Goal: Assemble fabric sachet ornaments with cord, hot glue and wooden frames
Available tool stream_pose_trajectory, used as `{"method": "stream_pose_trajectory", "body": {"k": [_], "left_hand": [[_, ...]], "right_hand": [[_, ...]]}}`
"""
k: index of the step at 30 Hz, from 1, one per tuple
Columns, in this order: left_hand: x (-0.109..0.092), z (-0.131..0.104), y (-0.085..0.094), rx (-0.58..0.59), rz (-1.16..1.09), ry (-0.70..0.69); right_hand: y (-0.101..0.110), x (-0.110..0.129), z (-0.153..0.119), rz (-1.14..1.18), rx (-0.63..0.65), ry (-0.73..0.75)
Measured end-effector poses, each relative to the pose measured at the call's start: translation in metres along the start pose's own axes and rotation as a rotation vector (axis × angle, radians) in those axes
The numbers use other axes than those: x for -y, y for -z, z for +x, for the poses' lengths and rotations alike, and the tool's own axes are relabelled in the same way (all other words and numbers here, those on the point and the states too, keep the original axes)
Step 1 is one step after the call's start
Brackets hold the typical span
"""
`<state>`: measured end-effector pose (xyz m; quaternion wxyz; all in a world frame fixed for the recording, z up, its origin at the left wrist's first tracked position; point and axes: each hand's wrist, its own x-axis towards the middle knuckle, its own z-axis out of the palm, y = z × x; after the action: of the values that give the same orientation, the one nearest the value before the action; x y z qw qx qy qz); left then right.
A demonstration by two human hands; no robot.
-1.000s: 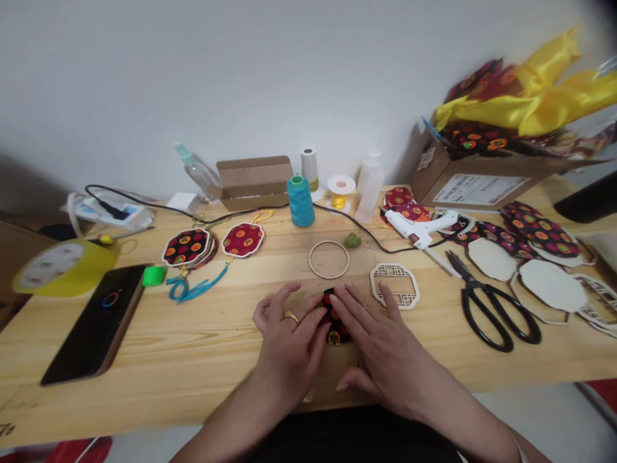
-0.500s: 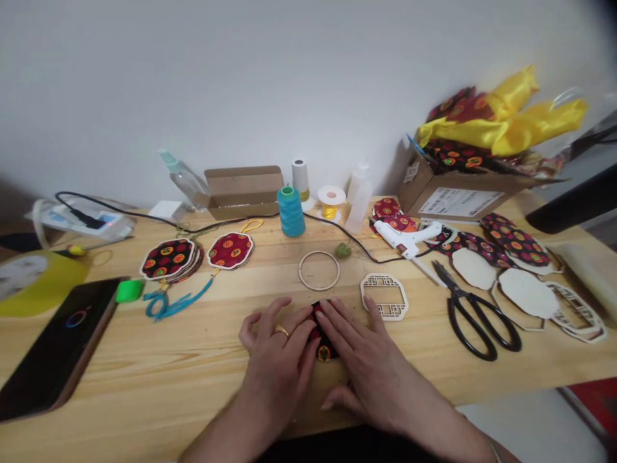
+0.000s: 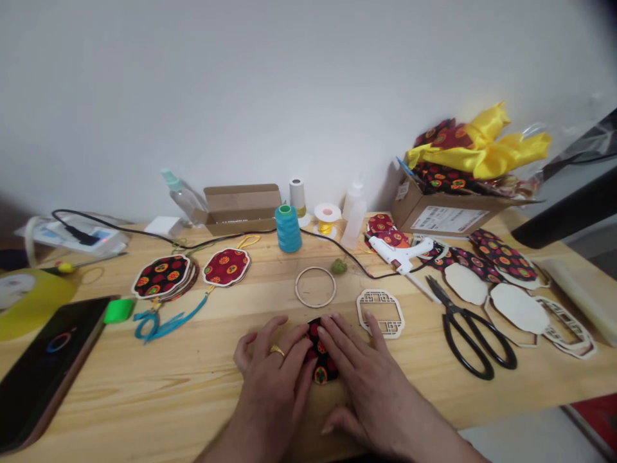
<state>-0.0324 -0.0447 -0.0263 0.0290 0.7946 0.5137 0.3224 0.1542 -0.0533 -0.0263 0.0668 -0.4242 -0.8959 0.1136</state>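
Observation:
Between my hands a dark patterned fabric piece (image 3: 322, 368) with red and orange motifs lies on the wooden table. My left hand (image 3: 274, 376) rests on its left side, fingers stretched and slightly bent, a gold ring on one of them. Lying flat across its right side is my right hand (image 3: 366, 379), with fingers extended and thumb apart. The fabric's outer edges are mostly hidden under both hands. One fingertip of my right hand touches or overlaps a cut-out wooden lattice frame (image 3: 401, 313). Just beyond the hands is a thin wooden ring (image 3: 315, 305).
Black-handled scissors (image 3: 479, 347) and a white glue gun (image 3: 400, 254) lie to the right, near pale wooden plates (image 3: 520, 308). A teal thread cone (image 3: 288, 230) stands behind. Tasselled fabric ornaments (image 3: 164, 275) and a phone (image 3: 53, 360) are left. A cardboard box (image 3: 443, 215) sits back right.
The camera view has tilted, so the table and its things appear lower. Both hands stay pressed on the fabric piece, with little visible movement.

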Motion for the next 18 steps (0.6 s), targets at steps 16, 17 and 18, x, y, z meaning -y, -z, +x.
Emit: {"method": "stream_pose_trajectory", "body": {"k": [16, 17, 18], "left_hand": [[0.001, -0.004, 0.004, 0.083, 0.083, -0.043], [0.002, -0.004, 0.004, 0.079, 0.099, -0.049], [0.003, -0.004, 0.004, 0.072, 0.111, -0.052]], "right_hand": [[0.016, -0.001, -0.016, -0.064, -0.071, -0.001], [0.02, -0.004, -0.016, -0.077, -0.114, -0.028], [0.025, -0.007, -0.015, -0.081, -0.159, -0.061]]}}
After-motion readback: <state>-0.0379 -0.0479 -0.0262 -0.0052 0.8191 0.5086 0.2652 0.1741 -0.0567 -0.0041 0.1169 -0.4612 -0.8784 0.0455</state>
